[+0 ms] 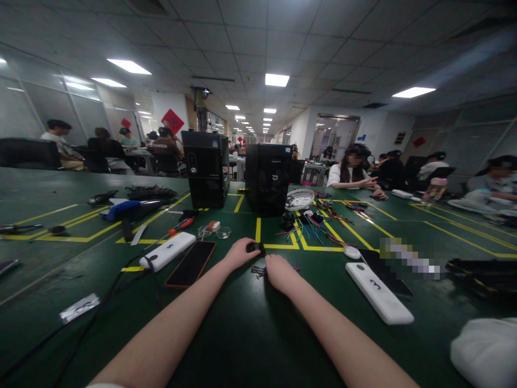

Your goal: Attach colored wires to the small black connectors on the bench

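My left hand [239, 253] is closed on a small black part [255, 247] at the middle of the green table. Its exact kind is too small to tell. Close beside it, my right hand [278, 272] has its fingers curled together, with their tips near the black part. Whatever they may hold is hidden behind the hand. Several short thin pieces [257, 270], some with coloured ends, lie on the table between the two hands. They look like small wires or screws, and part of the pile is covered by my right hand.
Two black computer towers [205, 170] stand ahead. A white basket [299, 199] and loose coloured wires [309, 226] lie right of them. Left are a phone [191, 264], glasses [214, 232], a white power bank [168, 252] and a screwdriver [180, 226]. Another white power bank [379, 293] lies right. A person [351, 170] sits across.
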`<state>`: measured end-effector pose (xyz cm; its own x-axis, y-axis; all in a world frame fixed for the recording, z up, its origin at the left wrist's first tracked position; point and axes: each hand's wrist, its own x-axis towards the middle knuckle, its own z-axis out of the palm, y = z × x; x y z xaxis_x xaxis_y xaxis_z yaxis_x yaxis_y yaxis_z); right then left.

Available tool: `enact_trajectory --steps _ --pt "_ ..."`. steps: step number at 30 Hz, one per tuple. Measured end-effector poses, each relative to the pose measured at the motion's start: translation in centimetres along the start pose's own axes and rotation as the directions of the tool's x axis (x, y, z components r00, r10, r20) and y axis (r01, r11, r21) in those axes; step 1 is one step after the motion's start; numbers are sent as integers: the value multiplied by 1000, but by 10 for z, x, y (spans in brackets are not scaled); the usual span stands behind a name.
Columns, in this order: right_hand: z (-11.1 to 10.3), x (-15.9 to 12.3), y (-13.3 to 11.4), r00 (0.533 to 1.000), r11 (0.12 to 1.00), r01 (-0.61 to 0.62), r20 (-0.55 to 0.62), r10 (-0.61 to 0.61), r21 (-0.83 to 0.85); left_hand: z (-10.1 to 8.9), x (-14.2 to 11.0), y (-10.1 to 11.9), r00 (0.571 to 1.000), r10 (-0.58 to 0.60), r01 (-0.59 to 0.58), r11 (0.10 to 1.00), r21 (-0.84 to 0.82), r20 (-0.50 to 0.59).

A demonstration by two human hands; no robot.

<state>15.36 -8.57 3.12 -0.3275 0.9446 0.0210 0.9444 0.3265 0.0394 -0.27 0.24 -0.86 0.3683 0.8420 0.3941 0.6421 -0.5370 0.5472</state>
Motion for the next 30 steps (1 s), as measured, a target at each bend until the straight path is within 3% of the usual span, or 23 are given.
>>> enact_trajectory --steps 10,16,21,26,30 --pt "1 7 8 999 990 31 -40 -25 137 -3 -1 3 999 -26 26 1000 -12 24" --pt "-10 7 12 985 982 -89 -131 111 164 -8 -3 10 985 133 -133 991 -1 114" --pt "-7 7 15 989 987 -77 -113 93 142 -9 -5 13 977 148 -156 987 37 155" --pt "-4 8 18 991 991 -43 -118 58 125 -6 -6 10 976 167 -158 985 -70 142" --pt "-8 11 29 989 985 -131 -50 137 112 -4 -7 11 984 143 -126 981 -146 110"
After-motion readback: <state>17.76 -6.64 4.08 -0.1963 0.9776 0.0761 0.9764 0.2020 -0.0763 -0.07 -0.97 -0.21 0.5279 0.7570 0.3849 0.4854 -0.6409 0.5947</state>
